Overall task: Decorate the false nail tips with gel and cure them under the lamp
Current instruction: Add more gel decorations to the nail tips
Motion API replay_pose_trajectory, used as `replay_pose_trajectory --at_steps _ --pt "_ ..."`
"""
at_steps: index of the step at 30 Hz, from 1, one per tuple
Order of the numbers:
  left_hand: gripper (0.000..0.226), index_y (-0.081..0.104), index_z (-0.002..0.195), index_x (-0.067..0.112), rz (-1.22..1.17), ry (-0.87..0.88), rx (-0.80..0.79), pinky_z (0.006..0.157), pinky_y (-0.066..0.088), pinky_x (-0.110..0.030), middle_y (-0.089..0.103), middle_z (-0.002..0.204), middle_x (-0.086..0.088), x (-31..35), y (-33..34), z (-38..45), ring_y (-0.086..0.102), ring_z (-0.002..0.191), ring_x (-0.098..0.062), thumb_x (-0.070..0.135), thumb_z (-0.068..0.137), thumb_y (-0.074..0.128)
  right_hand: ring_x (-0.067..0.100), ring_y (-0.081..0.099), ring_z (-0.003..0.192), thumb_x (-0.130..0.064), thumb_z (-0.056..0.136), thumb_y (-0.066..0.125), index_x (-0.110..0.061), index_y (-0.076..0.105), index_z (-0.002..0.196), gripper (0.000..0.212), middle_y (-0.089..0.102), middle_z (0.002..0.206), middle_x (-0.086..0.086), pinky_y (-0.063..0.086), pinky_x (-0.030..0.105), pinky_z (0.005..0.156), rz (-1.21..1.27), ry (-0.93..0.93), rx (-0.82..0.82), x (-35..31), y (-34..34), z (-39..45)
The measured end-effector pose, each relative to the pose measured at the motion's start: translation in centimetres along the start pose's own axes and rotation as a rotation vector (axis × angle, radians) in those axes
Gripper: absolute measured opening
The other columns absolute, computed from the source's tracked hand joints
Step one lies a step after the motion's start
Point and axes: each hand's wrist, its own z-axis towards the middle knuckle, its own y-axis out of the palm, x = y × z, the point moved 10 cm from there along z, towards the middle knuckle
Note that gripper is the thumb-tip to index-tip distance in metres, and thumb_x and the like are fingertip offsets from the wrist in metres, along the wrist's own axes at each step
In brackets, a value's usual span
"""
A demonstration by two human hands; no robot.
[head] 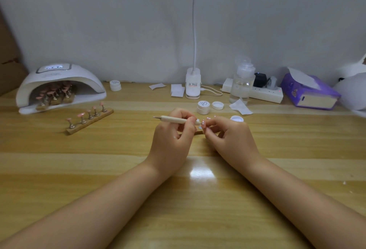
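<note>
While the lamp (pixel 59 86) sits far off to the left of the hands with a batch of tips already inside, a rack (pixel 90 119) of five pink tips waits between it and the left hand (pixel 174 135). Just beyond the right hand (pixel 227 135) are an open gel pot (pixel 203 107) and two loose lids. Left hand grips the dotting pen (pixel 176 119) with curled fingers; right pinches something tiny at the pen's point, probably a nail tip, hard to tell for sure. For this bit I'd keep both wrists planted on the table (pixel 198 199), pick up only a small bead of gel, and touch down lightly so it doesn't flood the edges.
</note>
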Motion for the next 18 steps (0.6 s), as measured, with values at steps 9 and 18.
replay_pose_trajectory --at_steps 9,18 --pt "0.013 0.060 0.081 0.016 -0.004 -0.008 -0.004 0.061 0.047 -0.037 0.063 0.067 -0.001 -0.01 0.02 0.01 0.060 0.065 -0.019 0.022 0.088 0.051 -0.010 0.053 0.056 -0.017 0.084 0.067 -0.020 0.072 0.087 0.007 0.066 0.071 -0.010 0.041 0.020 0.058 0.000 0.000 -0.003 0.15 0.03 0.06" --pt "0.014 0.060 0.081 0.015 0.002 -0.011 -0.004 0.062 0.046 -0.039 0.063 0.066 -0.004 -0.05 0.00 -0.03 0.060 0.064 -0.020 0.022 0.088 0.050 -0.011 0.053 0.057 -0.017 0.083 0.067 -0.021 0.072 0.086 0.007 0.063 0.069 -0.013 0.041 0.020 0.058 -0.003 0.001 0.008 0.04 -0.10 -0.01"
